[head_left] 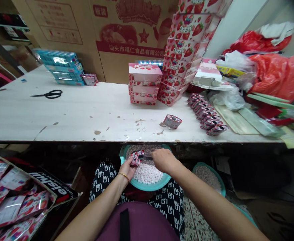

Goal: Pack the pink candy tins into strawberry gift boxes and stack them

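So the left hand (126, 169) has its grip clenched around a little strawberry-print cup (136, 158), held right over a teal basin (147, 188) heaped with white candy balls (147, 174). The right hand (164, 160) is pinching a dark scoop (144, 156), its tip at the cup. Another teal basin (220, 182) of pale candy sits on the floor nearby, and matching cups (205, 115) line the tabletop (61, 113) above.
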`<action>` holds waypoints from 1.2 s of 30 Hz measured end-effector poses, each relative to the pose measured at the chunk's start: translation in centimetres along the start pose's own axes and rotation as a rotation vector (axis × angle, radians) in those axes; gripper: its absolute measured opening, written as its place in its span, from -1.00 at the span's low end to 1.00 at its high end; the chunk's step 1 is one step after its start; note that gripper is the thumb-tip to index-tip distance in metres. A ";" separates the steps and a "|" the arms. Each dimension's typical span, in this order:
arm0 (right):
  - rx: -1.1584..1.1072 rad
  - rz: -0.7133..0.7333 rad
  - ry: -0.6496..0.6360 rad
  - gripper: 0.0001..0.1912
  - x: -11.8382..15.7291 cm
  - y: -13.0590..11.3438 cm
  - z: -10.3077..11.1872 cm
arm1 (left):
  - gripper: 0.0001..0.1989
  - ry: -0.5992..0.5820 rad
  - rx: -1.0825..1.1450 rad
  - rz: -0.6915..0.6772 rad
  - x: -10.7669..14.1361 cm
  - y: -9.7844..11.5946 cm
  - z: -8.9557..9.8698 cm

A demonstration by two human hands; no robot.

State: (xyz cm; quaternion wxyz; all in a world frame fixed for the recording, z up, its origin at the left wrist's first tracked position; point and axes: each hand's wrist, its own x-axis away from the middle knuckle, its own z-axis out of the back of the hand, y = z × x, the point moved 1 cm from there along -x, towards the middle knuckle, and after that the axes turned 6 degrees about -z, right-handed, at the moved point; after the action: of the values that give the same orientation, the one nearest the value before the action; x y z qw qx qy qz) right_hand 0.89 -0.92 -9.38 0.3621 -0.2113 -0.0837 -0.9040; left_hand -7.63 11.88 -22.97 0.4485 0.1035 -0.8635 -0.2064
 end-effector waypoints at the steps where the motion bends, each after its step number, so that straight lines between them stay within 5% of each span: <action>1: 0.013 -0.012 0.021 -0.73 0.1 0.8 -0.4 | -0.91 -0.018 -0.006 -0.026 0.1 0.4 0.2; 6: -0.064 -0.208 -0.072 -0.65 -1.4 4.5 -7.3 | -0.91 -0.037 -0.057 -0.200 0.3 3.2 2.3; 11: -0.286 -0.215 -0.104 -0.63 -5.7 1.0 -15.0 | -0.84 -0.001 -0.050 -0.136 0.6 4.7 3.9; 15: -0.510 -0.162 -0.058 -0.62 -7.3 -0.6 -16.4 | -0.82 0.039 0.002 -0.105 0.7 4.9 4.2; 19: -0.672 -0.090 -0.013 -0.66 -5.8 1.6 -15.1 | -0.82 0.010 0.022 -0.118 0.5 4.8 3.7; 24: -0.848 0.049 0.041 -0.67 -2.5 4.1 -10.0 | -0.84 -0.029 0.036 -0.086 0.3 3.0 2.1; 30: -0.298 0.009 -0.026 -0.72 -0.2 2.9 -3.0 | -0.88 -0.057 0.044 -0.011 0.1 0.2 1.1; 36: 0.021 -0.019 -0.053 -0.71 0.0 0.0 0.4 | -0.89 -0.056 0.056 0.031 0.1 -0.5 1.3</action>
State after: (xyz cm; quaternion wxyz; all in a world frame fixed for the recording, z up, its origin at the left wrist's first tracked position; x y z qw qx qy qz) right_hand 1.04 -0.84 -9.02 0.3533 -0.2307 -0.1050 -0.9005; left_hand -8.78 11.71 -23.82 0.4241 0.0969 -0.8826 -0.1781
